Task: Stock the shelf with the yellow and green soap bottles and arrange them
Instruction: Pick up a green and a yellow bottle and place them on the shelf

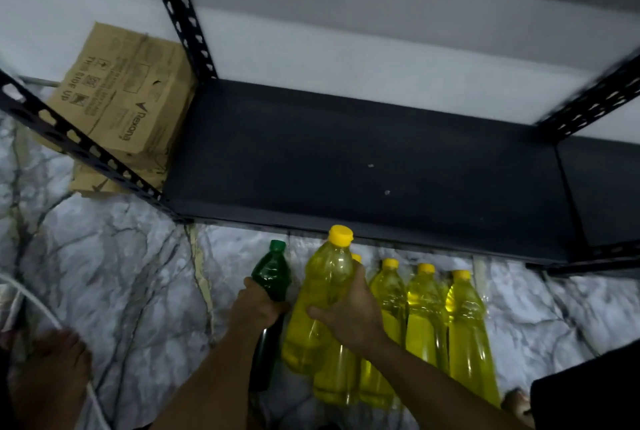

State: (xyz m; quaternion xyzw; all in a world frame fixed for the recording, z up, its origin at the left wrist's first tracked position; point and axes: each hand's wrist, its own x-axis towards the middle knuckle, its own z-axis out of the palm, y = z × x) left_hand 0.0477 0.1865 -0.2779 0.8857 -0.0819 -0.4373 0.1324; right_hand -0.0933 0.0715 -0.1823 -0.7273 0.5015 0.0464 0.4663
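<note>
Left grip [258,303] wraps the green bottle [272,272]; right grip [348,310] wraps a yellow bottle [320,294], both just before the shelf [363,166].

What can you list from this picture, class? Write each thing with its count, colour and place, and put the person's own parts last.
green bottle: one, dark green, gripped by the left hand, left of the yellow ones
held yellow bottle: one, yellow, gripped by the right hand
standing yellow bottles: at least four, yellow, on the floor before the shelf
shelf: one, black, bare board
cardboard box: one, brown, left of the shelf
floor: marbled white-grey
cable: one, white, far left
left hand: one
right hand: one
foot: one, bare, lower left
</note>
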